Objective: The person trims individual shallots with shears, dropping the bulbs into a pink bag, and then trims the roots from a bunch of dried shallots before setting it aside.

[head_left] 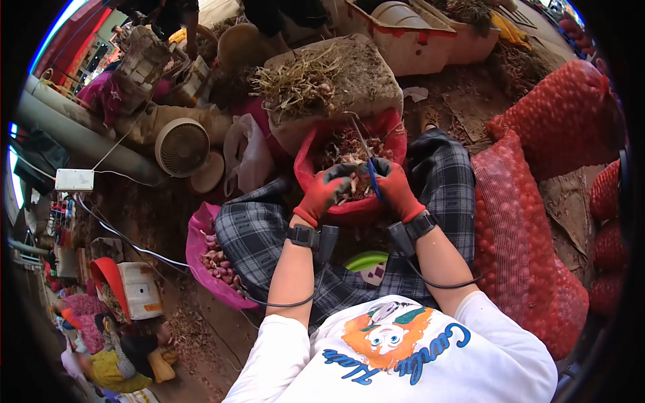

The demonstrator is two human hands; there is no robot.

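Note:
Both hands wear red gloves with dark fingers and are close together over a red bag (pixel 309 158) of garlic trimmings. My left hand (pixel 330 188) is closed on a garlic bulb (pixel 353 180), largely hidden by the fingers. In my right hand (pixel 392 185) are scissors (pixel 370 168) with blue handles, their blades pointing up and away over the bag. Beyond the bag, dried garlic stalks (pixel 302 82) lie on a pale block (pixel 368 74). A pink bag (pixel 199 232) of loose bulbs (pixel 216 265) rests beside my left leg.
Red mesh sacks (pixel 514 221) stand at the right. A fan (pixel 182 148) and a white plastic bag (pixel 247 151) are at the left, near a white power strip (pixel 74 180) and its cable. Foam boxes (pixel 403 50) sit at the back. Other people are partly visible behind and at lower left.

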